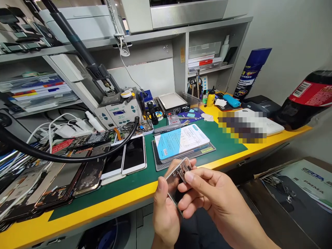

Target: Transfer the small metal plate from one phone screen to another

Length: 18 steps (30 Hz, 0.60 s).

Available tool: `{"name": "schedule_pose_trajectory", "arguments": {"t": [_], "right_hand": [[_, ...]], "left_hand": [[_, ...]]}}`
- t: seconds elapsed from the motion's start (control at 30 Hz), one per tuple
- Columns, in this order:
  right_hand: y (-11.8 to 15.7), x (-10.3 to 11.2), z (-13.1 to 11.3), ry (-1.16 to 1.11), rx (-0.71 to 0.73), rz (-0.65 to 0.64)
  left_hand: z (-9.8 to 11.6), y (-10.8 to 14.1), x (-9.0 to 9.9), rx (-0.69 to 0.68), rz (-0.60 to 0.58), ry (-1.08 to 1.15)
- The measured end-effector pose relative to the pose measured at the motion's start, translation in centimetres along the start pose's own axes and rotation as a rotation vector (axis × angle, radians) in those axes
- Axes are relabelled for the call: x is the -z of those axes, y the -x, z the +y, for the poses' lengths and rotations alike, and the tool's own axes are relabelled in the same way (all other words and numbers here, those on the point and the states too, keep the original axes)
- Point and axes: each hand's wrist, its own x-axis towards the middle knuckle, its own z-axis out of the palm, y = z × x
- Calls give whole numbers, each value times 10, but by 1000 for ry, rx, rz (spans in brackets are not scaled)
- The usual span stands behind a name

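My left hand (166, 216) is closed around a phone (174, 185), tilted up in front of the desk's yellow edge. Its thumb lies along the phone's left side. The phone has a shiny, reflective surface, with small parts and lettering near its upper end. My right hand (214, 192) also grips the phone: the thumb presses on a small printed piece (184, 168) at the upper end, while other fingers curl by the right edge. Whether that piece is loose or attached, I cannot tell. Beyond the hands, a blue and white flat box (181, 141) rests on a perforated grey pad (157, 162).
Several phones and phone parts (89, 169) line the desk's left side under a black hose (77, 159). A rework station (120, 114) stands behind. Rightward are a spray can (250, 74), a cola bottle (308, 93) and a yellow squeeze bottle (210, 99).
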Motion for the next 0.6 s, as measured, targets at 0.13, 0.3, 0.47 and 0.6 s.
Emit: {"name": "schedule_pose_trajectory", "arguments": {"t": [0.13,0.3,0.47,0.6], "right_hand": [[0,2,0,23,25,3],[1,5,-3,67,22,25],[0,4,-1,110,27,21],[0,4,0,101,6,13]], "left_hand": [[-1,0,0,-15,43,-20],[-8,-2,4,42,-19,48],[-8,-2,2,60,36,73],[-2,-1,-8,71,112,63]]}}
